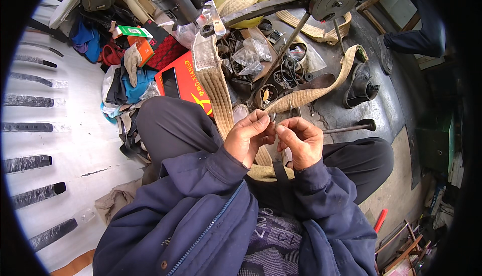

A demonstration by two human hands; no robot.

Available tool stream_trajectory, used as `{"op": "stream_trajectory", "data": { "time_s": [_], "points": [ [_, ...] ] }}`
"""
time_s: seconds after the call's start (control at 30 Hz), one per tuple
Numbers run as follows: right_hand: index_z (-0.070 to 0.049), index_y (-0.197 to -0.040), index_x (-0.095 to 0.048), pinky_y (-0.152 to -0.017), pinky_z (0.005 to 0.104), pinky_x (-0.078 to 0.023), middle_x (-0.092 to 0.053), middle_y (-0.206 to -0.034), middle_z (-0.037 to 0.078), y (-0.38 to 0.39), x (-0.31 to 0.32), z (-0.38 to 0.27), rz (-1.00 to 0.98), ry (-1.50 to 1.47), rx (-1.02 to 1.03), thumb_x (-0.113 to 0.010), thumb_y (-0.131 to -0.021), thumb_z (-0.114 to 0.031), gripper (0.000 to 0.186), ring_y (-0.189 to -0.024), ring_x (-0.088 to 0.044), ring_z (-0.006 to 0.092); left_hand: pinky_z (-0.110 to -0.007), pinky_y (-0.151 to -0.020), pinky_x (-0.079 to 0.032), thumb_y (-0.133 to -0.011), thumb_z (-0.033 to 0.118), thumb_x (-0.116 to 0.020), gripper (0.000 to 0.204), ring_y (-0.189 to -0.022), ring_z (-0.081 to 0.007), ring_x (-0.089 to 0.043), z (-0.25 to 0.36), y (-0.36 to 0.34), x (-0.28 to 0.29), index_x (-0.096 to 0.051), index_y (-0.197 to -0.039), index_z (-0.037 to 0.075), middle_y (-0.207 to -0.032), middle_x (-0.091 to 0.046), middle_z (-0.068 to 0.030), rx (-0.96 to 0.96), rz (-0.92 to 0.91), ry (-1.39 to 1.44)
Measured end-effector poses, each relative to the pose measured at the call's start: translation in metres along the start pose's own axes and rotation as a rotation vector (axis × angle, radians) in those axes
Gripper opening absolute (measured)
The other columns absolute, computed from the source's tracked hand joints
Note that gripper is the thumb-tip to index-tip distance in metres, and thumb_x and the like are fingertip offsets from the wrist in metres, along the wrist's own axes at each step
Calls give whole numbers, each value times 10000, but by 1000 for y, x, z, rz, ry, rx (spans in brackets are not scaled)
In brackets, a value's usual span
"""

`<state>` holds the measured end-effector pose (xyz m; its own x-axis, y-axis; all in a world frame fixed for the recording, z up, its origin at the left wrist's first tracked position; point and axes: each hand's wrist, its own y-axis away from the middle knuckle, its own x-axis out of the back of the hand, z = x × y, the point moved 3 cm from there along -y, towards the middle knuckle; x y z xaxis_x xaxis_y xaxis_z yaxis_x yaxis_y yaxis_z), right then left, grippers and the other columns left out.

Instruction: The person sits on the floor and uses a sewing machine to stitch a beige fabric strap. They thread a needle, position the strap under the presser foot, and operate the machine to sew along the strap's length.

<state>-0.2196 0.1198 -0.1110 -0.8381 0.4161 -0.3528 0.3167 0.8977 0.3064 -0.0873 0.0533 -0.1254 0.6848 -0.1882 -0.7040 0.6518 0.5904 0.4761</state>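
Nearest, at bottom: patterned knit sweater (271,248) with light lettering across chest, partly hidden by folds; open navy jacket (201,221) around it, blue zip at edge. Dark trousers (173,123), knees spread left and right.

Ahead of chest, between knees: both hands, wrists bent inward, fingertips almost meeting. Left hand (248,134): fingers curled, thumb and forefinger closed on small metal piece (272,117), at fingertips, too small to identify. Right hand (302,139): fingers bent, thumb and forefinger drawn together just beside the piece; cannot tell if gripping anything.

Under and beyond hands: long tan woven strap (221,103), curving away past both. Right of right hand, metal rod (349,127) with flared end, near right knee. Beyond left knee, red box (183,78), bold yellow lettering plus logo shape, dark flat object on top. On dark floor ahead, jumbled metal parts and clear plastic bags (253,55); black shoe (360,86) to right. Mat edge running down right side, concrete floor (394,173) past it.

Farther left, green-and-white box (133,31), print too small to read; wrapped dark strips (29,101) on white surface (88,140). Farthest: machine wheel (331,4) at top; another person's trouser leg (414,42) upper right.
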Motion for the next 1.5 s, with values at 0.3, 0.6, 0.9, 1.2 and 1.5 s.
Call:
{"op": "stream_trajectory", "data": {
  "time_s": [0.3, 0.6, 0.9, 1.2, 1.5],
  "points": [
    [42, -893, -658, -551, 238, -502, -633, -730, 38, 0, -2, 0, 16, 26, 1, -670, -888, -55, 98, -575, -563, 83, -294, -782, -444, -966, 229, -590, 117, -797, -113, -569, -1, -2, 2, -593, -954, 112, -854, -613, 5, -3, -14, -17],
    [42, -913, -672, -571, 218, -485, -675, -786, 59, -1, 2, 3, -24, -12, -24, -664, -884, -52, 99, -688, -624, 106, -299, -781, -443, -975, 231, -572, 115, -795, -108, -573, -1, -1, 1, -588, -966, 117, -846, -610, 8, -4, -1, -20],
    [34, -881, -652, -556, 242, -507, -640, -745, 46, 0, -1, 1, -34, 21, -39, -666, -892, -77, 112, -584, -567, 82, -309, -786, -442, -976, 233, -558, 120, -804, -121, -578, -2, -4, 4, -576, -980, 114, -861, -609, 0, 20, -28, -25],
    [32, -880, -653, -558, 242, -504, -635, -727, 41, -1, 0, 1, -43, 37, -47, -657, -893, -73, 106, -576, -559, 79, -316, -779, -448, -976, 238, -553, 127, -815, -126, -572, -4, -5, 7, -582, -976, 115, -866, -604, 0, 31, -42, -7],
    [30, -876, -653, -558, 240, -504, -632, -725, 39, -1, -1, 2, -44, 9, -59, -655, -896, -73, 106, -576, -561, 77, -300, -765, -440, -975, 231, -554, 119, -801, -117, -560, -5, -6, 8, -591, -966, 118, -849, -597, 6, 33, -30, -9]
  ]
}}
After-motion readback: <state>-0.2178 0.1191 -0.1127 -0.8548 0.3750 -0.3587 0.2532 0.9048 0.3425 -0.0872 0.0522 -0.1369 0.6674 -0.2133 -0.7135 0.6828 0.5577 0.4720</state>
